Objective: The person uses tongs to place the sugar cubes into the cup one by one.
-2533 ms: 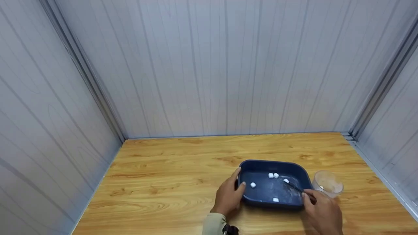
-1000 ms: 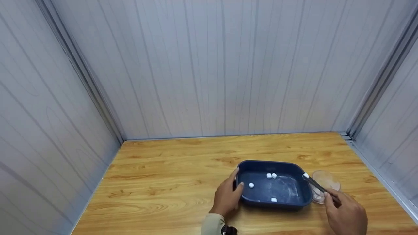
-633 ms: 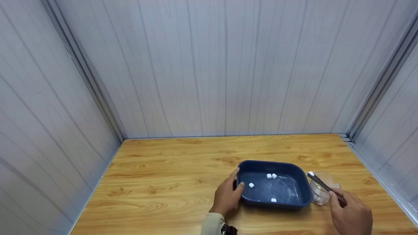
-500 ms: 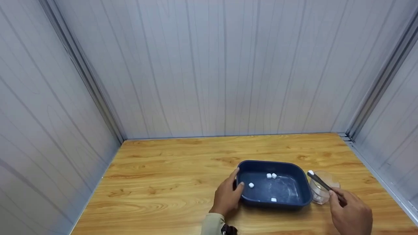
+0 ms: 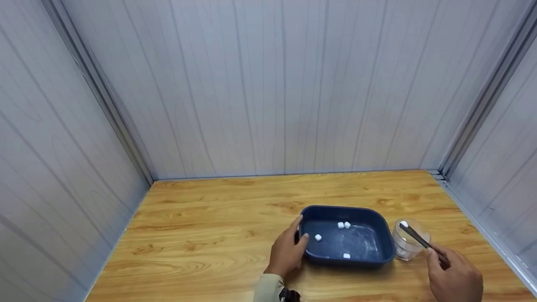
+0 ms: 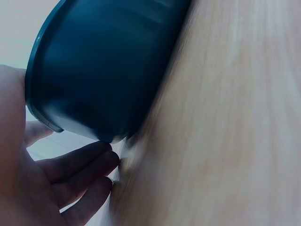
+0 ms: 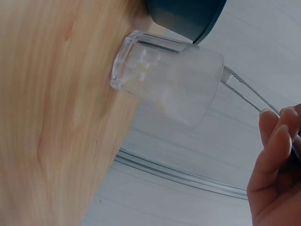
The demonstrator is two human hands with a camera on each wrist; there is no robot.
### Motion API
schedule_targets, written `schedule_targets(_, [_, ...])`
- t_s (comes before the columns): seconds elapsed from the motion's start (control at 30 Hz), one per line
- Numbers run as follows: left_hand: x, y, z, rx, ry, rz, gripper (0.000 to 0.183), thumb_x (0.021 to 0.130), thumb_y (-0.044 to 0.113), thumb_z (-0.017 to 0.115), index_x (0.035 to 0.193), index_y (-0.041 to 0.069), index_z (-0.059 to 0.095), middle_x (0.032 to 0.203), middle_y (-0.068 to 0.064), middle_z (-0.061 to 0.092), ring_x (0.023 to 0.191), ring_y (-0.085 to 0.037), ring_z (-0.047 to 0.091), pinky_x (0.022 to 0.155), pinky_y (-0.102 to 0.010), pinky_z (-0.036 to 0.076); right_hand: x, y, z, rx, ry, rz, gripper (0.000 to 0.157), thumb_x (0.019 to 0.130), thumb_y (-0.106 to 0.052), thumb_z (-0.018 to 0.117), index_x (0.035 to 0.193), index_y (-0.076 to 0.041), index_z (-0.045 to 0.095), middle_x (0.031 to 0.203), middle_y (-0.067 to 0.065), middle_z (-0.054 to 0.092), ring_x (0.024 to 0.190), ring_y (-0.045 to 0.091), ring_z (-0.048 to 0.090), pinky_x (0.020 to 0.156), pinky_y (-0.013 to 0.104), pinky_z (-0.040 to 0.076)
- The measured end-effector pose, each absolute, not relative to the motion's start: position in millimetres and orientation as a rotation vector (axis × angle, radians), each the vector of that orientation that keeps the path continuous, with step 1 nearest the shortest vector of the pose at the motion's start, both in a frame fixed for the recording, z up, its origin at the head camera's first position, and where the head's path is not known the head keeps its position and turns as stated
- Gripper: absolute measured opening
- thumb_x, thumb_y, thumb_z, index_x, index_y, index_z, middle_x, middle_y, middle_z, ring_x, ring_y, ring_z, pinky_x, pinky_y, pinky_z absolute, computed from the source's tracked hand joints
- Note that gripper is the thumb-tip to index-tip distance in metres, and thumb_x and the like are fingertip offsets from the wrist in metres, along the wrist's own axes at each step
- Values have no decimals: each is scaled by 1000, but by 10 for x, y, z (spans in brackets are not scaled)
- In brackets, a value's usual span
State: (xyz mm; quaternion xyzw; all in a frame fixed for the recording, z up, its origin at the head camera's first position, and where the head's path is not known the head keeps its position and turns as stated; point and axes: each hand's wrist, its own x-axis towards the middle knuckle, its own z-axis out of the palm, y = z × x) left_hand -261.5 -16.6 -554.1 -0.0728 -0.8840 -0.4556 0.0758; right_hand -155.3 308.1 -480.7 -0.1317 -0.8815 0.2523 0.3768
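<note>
My left hand [image 5: 285, 253] grips the left end of a dark blue rectangular tray [image 5: 327, 261], thumb at the rim and fingers against the outer wall. In the left wrist view the fingers [image 6: 80, 172] bend under the tray's corner. My right hand [image 5: 456, 274] pinches metal tweezers [image 5: 415, 235], whose tips hold a small white cube [image 5: 404, 223] over the mouth of a clear cup [image 5: 397, 244]. The right wrist view shows the tweezer tips [image 7: 228, 77] right at the cup's rim. Several white cubes [image 5: 318, 237] lie in the tray, and white pieces show inside the cup.
White powder [image 5: 369, 241] marks the tray's floor. The cup stands close against the tray's right side on a wood-grain table [image 5: 201, 235]. Pale panel walls [image 5: 260, 92] rise behind and at both sides.
The tweezers have lifted a white cube from the tray, carried it right past the rim and now hold it over the cup. My left hand keeps its grip on the tray.
</note>
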Motion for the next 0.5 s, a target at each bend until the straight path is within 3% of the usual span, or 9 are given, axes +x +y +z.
schedule_targets(0.13, [-2612,-204,-5552,-193,-2647,-1373,53,90,38,56,139,42,38,132,12,49,116,-12,48,93,-41,40,-1552,3063,-4821,-374,-2303,633,14,78,-10,70,90,-4,72,76,8,67,61,13,57,52,10,33])
schedule_targets(0.37, [-2605,-206,-5549,-197,-2659,-1353,53,90,39,55,139,43,37,129,9,52,110,-11,51,91,-40,41,-1555,3085,-4827,-429,-2330,639,16,78,-14,69,91,-4,72,79,10,69,65,20,62,53,14,35])
schedule_targets(0.5, [-2612,-193,-5540,-204,-2673,-1336,53,90,40,55,139,44,36,132,10,49,118,-12,46,94,-41,38,-1555,3102,-4836,-456,-2339,638,17,78,-13,69,92,-3,72,80,11,69,68,26,64,52,14,34])
